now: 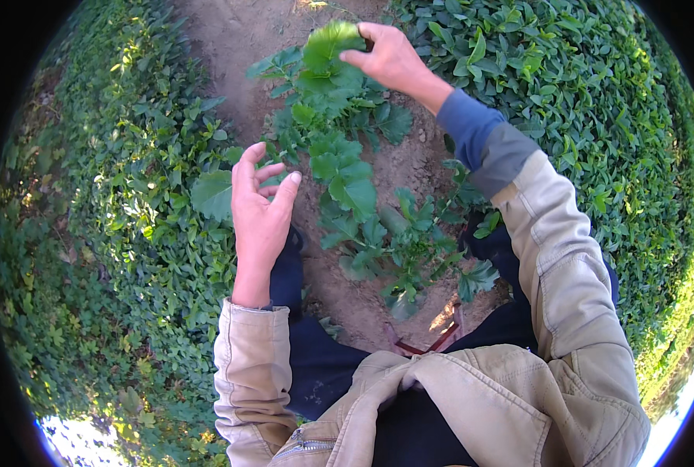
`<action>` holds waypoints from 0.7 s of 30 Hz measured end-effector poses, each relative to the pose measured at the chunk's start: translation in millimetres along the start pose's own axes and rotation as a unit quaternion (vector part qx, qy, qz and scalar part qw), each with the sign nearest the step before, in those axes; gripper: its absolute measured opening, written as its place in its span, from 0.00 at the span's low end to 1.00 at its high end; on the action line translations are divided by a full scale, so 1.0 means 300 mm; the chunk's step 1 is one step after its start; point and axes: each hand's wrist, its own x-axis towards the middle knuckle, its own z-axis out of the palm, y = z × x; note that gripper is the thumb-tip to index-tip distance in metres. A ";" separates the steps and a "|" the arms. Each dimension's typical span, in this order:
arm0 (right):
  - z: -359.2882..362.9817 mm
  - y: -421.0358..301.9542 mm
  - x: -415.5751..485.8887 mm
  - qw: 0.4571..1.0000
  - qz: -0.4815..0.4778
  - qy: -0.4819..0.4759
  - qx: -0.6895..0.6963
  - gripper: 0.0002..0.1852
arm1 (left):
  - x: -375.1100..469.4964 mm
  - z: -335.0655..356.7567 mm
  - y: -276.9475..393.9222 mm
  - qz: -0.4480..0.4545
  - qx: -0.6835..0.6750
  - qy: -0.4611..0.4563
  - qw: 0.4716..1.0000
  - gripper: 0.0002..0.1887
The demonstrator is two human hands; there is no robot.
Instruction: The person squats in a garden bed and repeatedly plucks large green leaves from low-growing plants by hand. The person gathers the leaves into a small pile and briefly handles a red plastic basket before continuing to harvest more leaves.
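My right hand (391,61) reaches forward, its thumb and fingers at the edge of a bright green, toothed leaf (330,49). The leaf is slightly blurred and appears raised above a leafy, radish-like plant (329,111). Nearer to me, my left hand (262,225) is in the air with its fingers apart and curled, holding nothing. Behind it a broad leaf (213,195) is partly covered. A second leafy plant (408,245) grows between my legs, with a pale green, rounded thing (393,219), perhaps a root, among its leaves.
Dense green hedge-like bushes line the left (143,175) and right (563,111) sides. Bare brown soil (224,52) runs between them. A red frame (434,344), perhaps part of a low stool, shows between my dark-trousered legs.
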 end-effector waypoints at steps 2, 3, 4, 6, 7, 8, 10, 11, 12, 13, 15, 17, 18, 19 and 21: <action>0.019 -0.066 -0.137 0.993 -0.089 0.064 -0.035 0.09 | 0.015 0.015 0.047 0.054 0.106 0.015 0.993 0.38; 0.026 -0.109 -0.204 0.992 -0.111 0.051 -0.036 0.06 | 0.013 0.031 0.056 0.072 0.119 0.010 0.990 0.39; 0.039 -0.117 -0.262 0.984 -0.163 0.063 -0.014 0.09 | 0.013 0.056 0.070 0.091 0.132 0.003 0.987 0.40; 0.067 -0.139 -0.370 0.986 -0.161 0.047 -0.006 0.17 | 0.020 0.097 0.069 0.125 0.126 -0.031 0.984 0.42; 0.081 -0.142 -0.412 0.985 -0.165 0.048 -0.004 0.20 | 0.014 0.115 0.080 0.129 0.131 -0.059 0.981 0.40; 0.097 -0.137 -0.433 0.985 -0.165 0.052 0.003 0.18 | 0.017 0.125 0.072 0.154 0.147 -0.078 0.974 0.38; 0.113 -0.140 -0.461 0.985 -0.161 0.060 0.023 0.17 | 0.008 0.142 0.065 0.149 0.137 -0.120 0.972 0.31; 0.118 -0.140 -0.473 0.985 -0.158 0.059 0.024 0.17 | 0.001 0.145 0.062 0.151 0.146 -0.125 0.970 0.30; 0.118 -0.135 -0.481 0.986 -0.156 0.059 0.022 0.17 | 0.002 0.150 0.054 0.156 0.153 -0.130 0.967 0.29; 0.118 -0.126 -0.488 0.986 -0.154 0.058 0.020 0.17 | 0.003 0.153 0.044 0.160 0.160 -0.136 0.964 0.28; 0.107 -0.108 -0.503 0.988 -0.145 0.052 0.033 0.20 | 0.005 0.151 0.026 0.175 0.183 -0.124 0.960 0.25; 0.096 -0.103 -0.504 0.989 -0.106 0.065 0.079 0.23 | 0.015 0.150 0.032 0.183 0.185 -0.096 0.961 0.26; 0.061 -0.103 -0.491 0.993 -0.054 0.060 0.092 0.27 | 0.024 0.148 0.058 0.202 0.203 -0.067 0.956 0.30; 0.029 -0.057 -0.473 0.995 -0.023 0.079 0.057 0.28 | 0.035 0.146 0.061 0.192 0.186 -0.059 0.962 0.36; 0.006 0.093 -0.440 0.992 0.076 0.096 0.028 0.25 | 0.040 0.142 0.090 0.192 0.153 -0.034 0.969 0.42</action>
